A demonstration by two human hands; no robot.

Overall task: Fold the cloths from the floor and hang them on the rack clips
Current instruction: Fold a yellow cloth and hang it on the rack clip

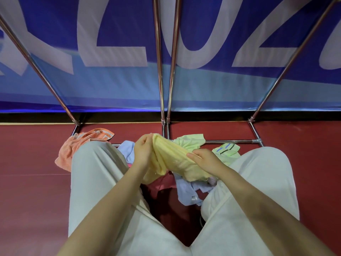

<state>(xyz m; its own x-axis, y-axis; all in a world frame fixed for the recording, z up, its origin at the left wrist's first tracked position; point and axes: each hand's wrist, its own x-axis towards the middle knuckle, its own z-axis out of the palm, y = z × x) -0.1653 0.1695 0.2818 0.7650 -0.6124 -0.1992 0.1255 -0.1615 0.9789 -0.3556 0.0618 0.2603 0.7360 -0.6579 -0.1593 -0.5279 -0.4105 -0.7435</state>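
Observation:
A yellow cloth (pixel 171 159) hangs bunched between my two hands above my knees. My left hand (pixel 144 150) grips its upper end, fingers curled round the fabric. My right hand (pixel 204 159) pinches its lower right part. On the red floor below lie an orange cloth (pixel 73 146), a pale green cloth (pixel 190 142), a green cloth with blue and black marks (pixel 226 151), a light blue cloth (pixel 186 193) and a pink cloth (pixel 162 182). The metal rack (pixel 162 71) rises in front of me; its clips are out of view.
I crouch with both knees in pale trousers (pixel 96 182) on either side of the pile. The rack's base bar (pixel 232 141) lies on the floor just beyond the cloths. A blue banner (pixel 120 85) with large white letters hangs behind the rack poles.

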